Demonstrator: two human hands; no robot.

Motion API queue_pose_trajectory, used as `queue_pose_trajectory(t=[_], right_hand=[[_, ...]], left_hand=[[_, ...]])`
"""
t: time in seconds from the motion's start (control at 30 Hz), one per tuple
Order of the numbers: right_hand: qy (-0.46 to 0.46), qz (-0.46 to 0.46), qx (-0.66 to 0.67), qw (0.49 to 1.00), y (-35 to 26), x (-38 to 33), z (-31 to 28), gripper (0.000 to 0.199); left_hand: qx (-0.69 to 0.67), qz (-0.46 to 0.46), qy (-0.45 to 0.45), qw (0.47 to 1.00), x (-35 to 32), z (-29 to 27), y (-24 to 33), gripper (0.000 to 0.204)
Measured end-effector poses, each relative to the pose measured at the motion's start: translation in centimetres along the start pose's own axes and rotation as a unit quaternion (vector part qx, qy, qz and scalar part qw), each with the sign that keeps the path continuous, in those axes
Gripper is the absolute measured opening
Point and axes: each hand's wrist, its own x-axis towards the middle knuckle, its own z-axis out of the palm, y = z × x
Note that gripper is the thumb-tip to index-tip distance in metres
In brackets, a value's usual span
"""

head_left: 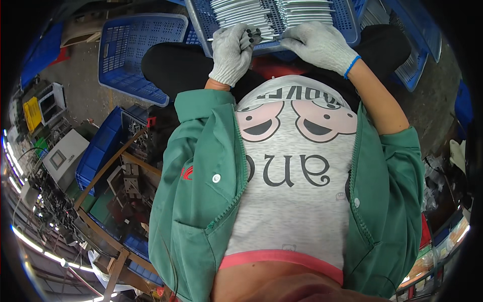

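A blue plastic crate at the top middle holds two stacks of thin silvery metal rods. My left hand, in a white knitted glove, is closed at the crate's near left side. Several short pieces with dark round ends stick out between its fingers; they look like tube ends. At the crate's near right side is my right hand, gloved with a blue cuff edge. Its thumb and forefinger stretch leftward over the rim, close to the rod ends, and I see nothing held. The undersides of its fingers are hidden.
Left of my knee lies another blue crate. More blue crates with silvery rods stand at the far right. A wooden frame, a blue bin and a pale control box are on my left.
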Motion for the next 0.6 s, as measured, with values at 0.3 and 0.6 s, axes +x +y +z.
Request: queue_pose_trajectory(t=[0.3,0.6], right_hand=[[-0.069,0.062,0.008,0.996,-1.9,0.4,-2.3,0.035],[-0.04,0.025,0.039,0.998,-1.7,-0.2,-1.2,0.033]], left_hand=[[0.06,0.049,0.01,0.997,0.0,-0.4,0.3,0.04],[0.087,0.069,0.047,0.993,0.0,-0.6,0.9,0.041]])
